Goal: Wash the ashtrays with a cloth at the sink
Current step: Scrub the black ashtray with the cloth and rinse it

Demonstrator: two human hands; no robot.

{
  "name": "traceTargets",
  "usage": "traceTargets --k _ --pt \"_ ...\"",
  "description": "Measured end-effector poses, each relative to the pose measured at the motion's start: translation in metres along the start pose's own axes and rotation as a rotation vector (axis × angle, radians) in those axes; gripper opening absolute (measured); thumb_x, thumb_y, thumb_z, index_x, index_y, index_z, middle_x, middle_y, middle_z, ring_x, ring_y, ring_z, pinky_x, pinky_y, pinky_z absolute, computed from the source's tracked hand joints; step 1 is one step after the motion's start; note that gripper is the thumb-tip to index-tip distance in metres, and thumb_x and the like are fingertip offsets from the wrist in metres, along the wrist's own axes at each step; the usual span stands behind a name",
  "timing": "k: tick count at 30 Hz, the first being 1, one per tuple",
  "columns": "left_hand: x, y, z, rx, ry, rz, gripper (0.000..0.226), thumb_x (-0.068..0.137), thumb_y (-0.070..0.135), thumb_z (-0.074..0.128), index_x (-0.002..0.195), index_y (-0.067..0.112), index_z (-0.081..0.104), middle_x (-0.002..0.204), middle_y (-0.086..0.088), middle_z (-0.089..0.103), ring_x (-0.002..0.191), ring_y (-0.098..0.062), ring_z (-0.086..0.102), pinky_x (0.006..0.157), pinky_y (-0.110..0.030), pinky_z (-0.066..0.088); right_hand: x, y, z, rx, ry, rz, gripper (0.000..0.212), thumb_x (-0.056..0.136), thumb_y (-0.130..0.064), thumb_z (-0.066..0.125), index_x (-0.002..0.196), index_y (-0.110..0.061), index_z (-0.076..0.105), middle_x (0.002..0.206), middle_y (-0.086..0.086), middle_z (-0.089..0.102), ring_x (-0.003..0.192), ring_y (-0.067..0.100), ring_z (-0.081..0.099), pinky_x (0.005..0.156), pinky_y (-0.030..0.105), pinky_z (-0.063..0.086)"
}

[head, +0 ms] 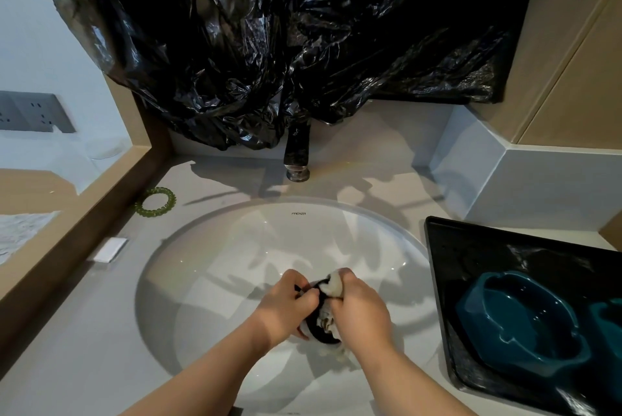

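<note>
1. Two hands meet over the white sink basin (208,257): the left hand (286,306) is clenched on a dark ashtray (319,328), and the right hand (361,309) is fisted around a white cloth (331,284) pressed against it.
2. To the right, a teal ashtray (518,318) lies on a black tray (471,247).
3. Beyond stand the faucet (298,155) and black plastic sheeting (286,39).

Both bare forearms are extending forward and converging. The left hand (286,303) and right hand (358,306) are curling closed, fingers gripping, knuckles facing up, nearly touching.
</note>
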State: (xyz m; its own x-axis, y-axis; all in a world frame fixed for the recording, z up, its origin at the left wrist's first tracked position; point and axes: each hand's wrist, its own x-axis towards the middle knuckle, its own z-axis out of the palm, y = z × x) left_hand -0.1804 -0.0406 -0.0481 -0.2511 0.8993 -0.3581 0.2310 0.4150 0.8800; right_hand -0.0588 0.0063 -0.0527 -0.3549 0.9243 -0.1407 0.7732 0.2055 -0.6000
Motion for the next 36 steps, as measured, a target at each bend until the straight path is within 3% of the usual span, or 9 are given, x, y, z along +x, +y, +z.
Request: traceTargets --k 5,10,14,19,23,26,29,33,36 --pt "0.003 -0.003 -0.002 0.071 0.022 0.05 0.016 0.09 0.017 0.054 0.104 0.013 0.049 0.08 -0.001 0.055 0.066 -0.008 0.056 0.049 -0.012 0.043 0.001 -0.004 0.0 -0.065 0.031 -0.163 0.024 0.091 -0.024 0.046 0.114 -0.027 0.053 0.106 -0.009 0.059 0.095 0.014 0.057 0.075 0.025 0.044" --pt "0.011 -0.008 0.004 -0.086 0.188 0.038 0.012 0.087 0.022 0.061 0.092 0.023 0.051 0.082 -0.005 0.063 0.069 -0.015 0.056 0.063 -0.025 0.048 0.004 0.002 0.001 0.494 -0.051 0.296 0.018 0.09 -0.024 0.05 0.094 -0.014 0.063 0.088 0.004 0.069 0.082 0.02 0.065 0.072 0.031 0.052" --pt "0.013 -0.009 0.006 -0.202 0.274 0.015 0.015 0.086 0.019 0.065 0.089 0.024 0.05 0.089 -0.004 0.064 0.075 -0.014 0.058 0.061 -0.019 0.044 0.002 0.001 0.002 0.789 -0.283 0.467 0.016 0.082 0.0 0.053 0.088 -0.005 0.067 0.091 0.018 0.071 0.086 0.033 0.069 0.078 0.044 0.056" --pt "0.013 -0.009 0.002 -0.108 0.141 -0.035 0.019 0.082 0.028 0.068 0.098 0.019 0.062 0.096 -0.005 0.068 0.084 -0.019 0.064 0.071 -0.03 0.054 0.009 0.004 0.006 0.378 -0.071 0.29 0.014 0.086 -0.009 0.046 0.082 -0.015 0.058 0.08 0.002 0.064 0.069 0.013 0.058 0.054 0.023 0.044" --pt "0.011 -0.009 0.0 0.168 0.077 0.008 0.013 0.081 0.028 0.063 0.091 0.02 0.06 0.085 0.002 0.062 0.08 -0.016 0.06 0.072 -0.029 0.052 0.004 0.004 0.006 -0.003 -0.052 -0.07 0.02 0.087 -0.009 0.042 0.097 -0.019 0.055 0.083 -0.007 0.055 0.077 0.015 0.052 0.058 0.017 0.037" --pt "0.009 -0.009 -0.002 0.118 0.097 0.008 0.006 0.081 0.025 0.062 0.083 0.022 0.058 0.077 0.003 0.06 0.069 -0.013 0.055 0.064 -0.025 0.048 0.006 0.001 0.009 0.039 -0.008 -0.121 0.02 0.09 -0.016 0.045 0.104 -0.023 0.058 0.088 -0.009 0.057 0.084 0.015 0.055 0.065 0.019 0.04" --pt "0.012 -0.01 -0.002 0.008 0.181 0.018 0.005 0.082 0.023 0.064 0.085 0.026 0.06 0.086 0.0 0.067 0.074 -0.013 0.06 0.067 -0.023 0.05 0.008 0.003 0.009 0.282 -0.003 0.066 0.014 0.091 -0.017 0.047 0.098 -0.023 0.058 0.089 -0.001 0.065 0.077 0.014 0.059 0.062 0.022 0.049" --pt "0.013 -0.009 0.005 -0.147 0.293 0.024 0.007 0.084 0.021 0.066 0.085 0.026 0.062 0.082 0.007 0.067 0.075 -0.006 0.061 0.063 -0.015 0.046 0.008 0.004 0.005 0.47 -0.09 0.31 0.016 0.091 -0.022 0.049 0.096 -0.011 0.06 0.091 0.005 0.066 0.074 0.013 0.058 0.052 0.019 0.039" --pt "0.015 -0.008 0.005 -0.226 0.366 0.0 0.007 0.086 0.021 0.064 0.09 0.024 0.059 0.082 0.003 0.065 0.071 -0.008 0.059 0.058 -0.013 0.046 0.005 -0.001 0.004 0.534 0.051 0.304 0.01 0.087 -0.014 0.052 0.095 -0.012 0.047 0.082 0.002 0.059 0.068 0.012 0.054 0.051 0.021 0.036"
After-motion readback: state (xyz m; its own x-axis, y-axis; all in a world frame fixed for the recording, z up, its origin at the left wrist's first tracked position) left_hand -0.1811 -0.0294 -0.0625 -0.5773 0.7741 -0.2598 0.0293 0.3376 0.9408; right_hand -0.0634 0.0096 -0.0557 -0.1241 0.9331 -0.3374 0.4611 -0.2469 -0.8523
